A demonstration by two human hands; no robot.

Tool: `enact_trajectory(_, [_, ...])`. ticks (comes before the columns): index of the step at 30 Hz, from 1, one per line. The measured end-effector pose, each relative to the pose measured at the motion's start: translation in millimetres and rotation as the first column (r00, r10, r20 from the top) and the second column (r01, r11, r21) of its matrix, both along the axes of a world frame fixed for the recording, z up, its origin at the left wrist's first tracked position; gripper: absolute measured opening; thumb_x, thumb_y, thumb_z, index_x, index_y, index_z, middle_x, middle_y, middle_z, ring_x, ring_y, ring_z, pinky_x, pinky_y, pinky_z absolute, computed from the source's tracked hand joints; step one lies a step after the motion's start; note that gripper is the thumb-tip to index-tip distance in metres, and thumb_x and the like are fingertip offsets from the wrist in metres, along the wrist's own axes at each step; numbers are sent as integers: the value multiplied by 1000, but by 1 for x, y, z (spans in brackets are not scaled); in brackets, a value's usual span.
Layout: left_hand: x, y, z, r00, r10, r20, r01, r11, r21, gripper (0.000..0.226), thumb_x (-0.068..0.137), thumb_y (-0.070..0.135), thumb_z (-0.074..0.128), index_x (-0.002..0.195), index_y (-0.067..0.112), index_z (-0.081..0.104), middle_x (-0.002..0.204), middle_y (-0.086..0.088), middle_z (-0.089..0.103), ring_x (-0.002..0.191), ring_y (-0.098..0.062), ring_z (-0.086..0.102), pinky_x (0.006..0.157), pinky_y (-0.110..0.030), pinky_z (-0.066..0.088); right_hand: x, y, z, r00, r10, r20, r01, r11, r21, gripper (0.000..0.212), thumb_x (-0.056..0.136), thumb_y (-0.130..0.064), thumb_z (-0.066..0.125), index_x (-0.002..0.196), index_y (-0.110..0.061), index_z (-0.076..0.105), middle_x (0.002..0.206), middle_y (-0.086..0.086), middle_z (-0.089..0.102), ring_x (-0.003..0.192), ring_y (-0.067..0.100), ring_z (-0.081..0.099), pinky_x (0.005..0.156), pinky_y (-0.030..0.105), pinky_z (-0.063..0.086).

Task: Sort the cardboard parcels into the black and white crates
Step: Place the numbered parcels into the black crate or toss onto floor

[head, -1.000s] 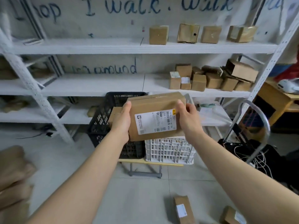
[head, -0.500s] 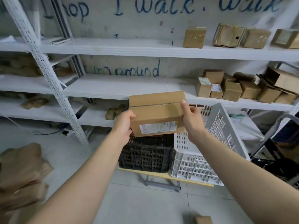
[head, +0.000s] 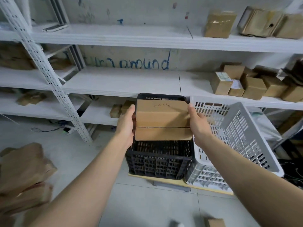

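Head view, looking down along both forearms. I hold one cardboard parcel (head: pixel 163 120) between two hands, directly above the open mouth of the black crate (head: pixel 157 163).

- Left hand (head: pixel 126 126): clamped on the parcel's left side, thumb lying along the edge. The fingers are hidden behind the box.
- Right hand (head: pixel 199 123): gripping the right side, thumb on the upper face near the corner.
- Parcel: broad face turned up toward me, a tape seam running across it and a handwritten scribble near the far edge that I cannot read. It is clear of the crate rim.
- Black crate: brown shapes show through its near lattice wall, too dim to identify.
- White crate (head: pixel 237 136): just right of the black one, their sides touching. Both stand on a low yellowish platform (head: pixel 164 178) on the floor.
- White shelving (head: pixel 123 81) stands beyond the crates. Small boxes (head: pixel 221 86) cluster at the right of the middle shelf, and more boxes (head: pixel 219 25) sit on the top shelf.
- Blurred brown pile (head: pixel 24 174) on the floor, near left.
- Blue lettering (head: pixel 131 63) on the far wall.
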State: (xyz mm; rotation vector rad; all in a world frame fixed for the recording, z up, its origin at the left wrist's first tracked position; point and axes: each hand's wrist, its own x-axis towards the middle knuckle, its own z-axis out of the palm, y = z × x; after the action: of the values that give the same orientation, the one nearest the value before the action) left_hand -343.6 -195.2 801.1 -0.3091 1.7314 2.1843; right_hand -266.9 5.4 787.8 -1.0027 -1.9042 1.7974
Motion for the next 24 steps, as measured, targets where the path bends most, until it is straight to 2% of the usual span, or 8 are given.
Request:
enact_trajectory(4, [-17,9,-9,999,37,26,-35,996,-81,16,90,35,59,95,20,60,93,-3,67,84,-19,62,67,-32,51,-25,12,-4,999,45,10,-45,999,11,56,87,-62,44,112,-13,53,103,2,56,93,18,51,79,34,37])
enact_trajectory(7, [-29,18,-14,996,56,70,-51,996,-73,2,87,19,56,86,18,58,84,-3,64,80,-19,60,73,-35,52,-41,26,-7,997,79,15,-79,996,27,48,92,-49,48,119,-10,55,100,0,58,87,15,53,74,28,39])
enact_trajectory(10, [-43,31,-21,993,64,103,-57,996,-71,9,82,8,54,87,15,58,88,-6,63,87,-23,60,90,-43,50,-56,43,-7,993,115,24,-115,993,26,39,94,-34,50,123,-8,57,104,3,59,89,16,53,73,27,39])
enact_trajectory(12, [-52,43,-25,991,78,105,-70,995,-70,11,83,7,54,90,14,59,93,-7,65,88,-22,62,86,-43,52,-67,57,-8,990,137,33,-138,990,29,36,95,-30,51,124,-9,57,107,4,59,88,15,52,68,24,39])
enact_trajectory(15, [-62,59,-31,988,109,110,-102,993,-64,6,89,16,57,94,16,60,98,-7,68,90,-21,64,76,-38,55,-84,76,-13,984,174,46,-176,984,36,34,96,-26,51,126,-11,56,108,3,58,89,15,50,70,23,38])
enact_trajectory(18, [-71,69,-46,979,135,150,-123,989,-84,20,91,28,58,105,15,61,104,-8,69,96,-23,65,80,-40,56,-101,90,-25,975,210,78,-213,976,35,35,96,-26,50,130,-15,55,112,2,55,96,18,48,81,28,36])
enact_trajectory(21, [-74,74,-66,964,137,226,-114,987,-116,39,90,40,58,119,14,56,111,-10,65,103,-26,62,81,-42,54,-117,98,-43,950,278,140,-282,959,8,39,98,-28,47,136,-21,49,132,1,49,113,20,45,88,31,35])
enact_trajectory(24, [-74,77,-88,940,142,310,-85,978,-192,43,89,52,54,114,17,49,110,-13,60,102,-31,60,82,-47,53,-132,98,-62,924,314,217,-318,948,-17,40,99,-29,44,138,-24,46,140,0,44,122,22,42,101,36,37])
